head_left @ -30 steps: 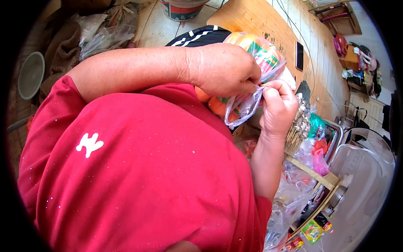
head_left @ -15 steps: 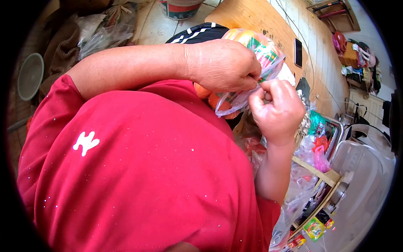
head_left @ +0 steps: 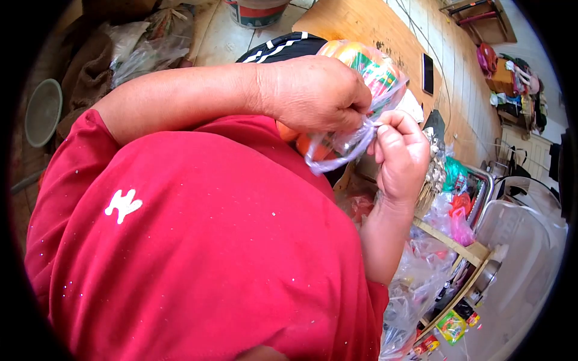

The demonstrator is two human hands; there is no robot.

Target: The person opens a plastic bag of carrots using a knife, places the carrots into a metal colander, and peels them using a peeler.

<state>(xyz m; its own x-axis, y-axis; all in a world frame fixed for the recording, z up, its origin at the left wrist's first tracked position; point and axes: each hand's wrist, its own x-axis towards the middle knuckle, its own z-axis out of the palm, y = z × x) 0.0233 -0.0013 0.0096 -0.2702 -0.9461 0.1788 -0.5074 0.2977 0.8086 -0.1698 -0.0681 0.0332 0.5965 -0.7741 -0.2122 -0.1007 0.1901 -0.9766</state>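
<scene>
A thin clear plastic bag [head_left: 385,81], printed in green and red, bulges with round orange things that look like fruit [head_left: 352,53]. My left hand [head_left: 322,93] reaches across from the left, its fingers curled shut on the gathered neck of the bag. On the right, my right hand [head_left: 400,153] pinches the twisted plastic between thumb and forefinger. A pale purple loop of the bag's handle [head_left: 337,162] hangs below the two hands. My left fingertips are partly hidden behind the knuckles.
A phone [head_left: 427,74] lies on the wooden board [head_left: 361,18] beyond the bag. A bucket [head_left: 257,13] stands at the top. Plastic bags [head_left: 421,271] fill a wooden-framed rack at right, beside a translucent tub [head_left: 518,253]. At left are a bowl [head_left: 44,113] and crumpled bags [head_left: 153,51].
My right hand has shifted slightly left and turned, its fingers pinching more narrowly. The bag's handle now shows as a wider, blurred loop below the hands. My left hand has barely moved.
</scene>
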